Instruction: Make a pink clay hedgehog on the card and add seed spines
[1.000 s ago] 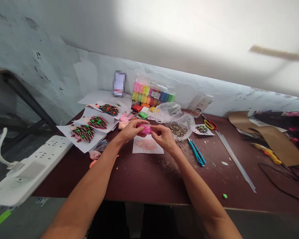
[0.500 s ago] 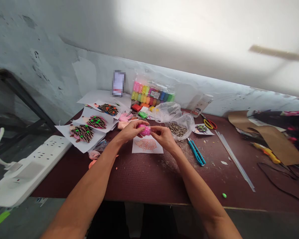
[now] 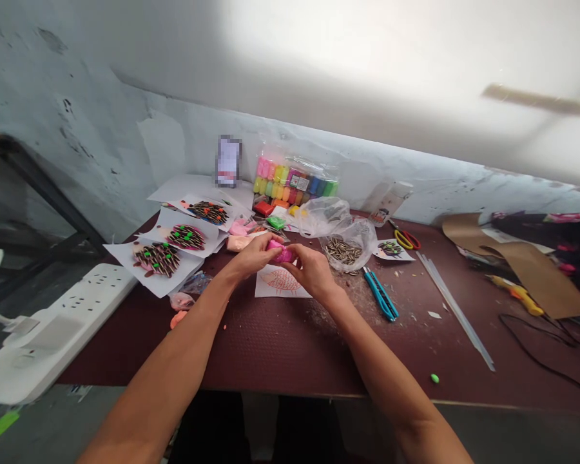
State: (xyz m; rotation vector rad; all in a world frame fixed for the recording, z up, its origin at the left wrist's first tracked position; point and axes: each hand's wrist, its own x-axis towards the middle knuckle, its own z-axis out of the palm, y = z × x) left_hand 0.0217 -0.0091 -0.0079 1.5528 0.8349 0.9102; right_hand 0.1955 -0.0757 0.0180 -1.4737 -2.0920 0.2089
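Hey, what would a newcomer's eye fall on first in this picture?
Probably the bright pink lump held between the left hand and right hand, by the orange drawing. After that, likely the colourful packs at the back centre and the three spiky figures at the left.

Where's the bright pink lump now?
Head view, centre: the bright pink lump is between the left hand and right hand, above the white paper with an orange drawing.
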